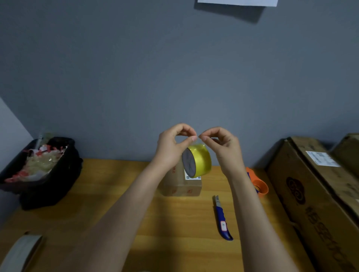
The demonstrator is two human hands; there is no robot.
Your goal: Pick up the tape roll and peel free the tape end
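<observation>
The yellow tape roll (197, 163) hangs in the air above the small cardboard box (181, 184) at the table's (120, 194) middle. The left hand (171, 147) and right hand (225, 147) each pinch its free end between thumb and forefinger. No strip is drawn out yet; the box appears unsealed by this tape. A blue utility knife (222, 218) lies nearer, to the right.

Glossy yellow tape roll (200, 162) — matt cardboard box (181, 184), wooden table (174, 223).

Wall: grey wall (136, 68) rises right behind the wooden table (120, 194).
Paper: white sheet (238, 2) hangs high on that wall.
Light: dim, shadowy across the tabletop.
</observation>
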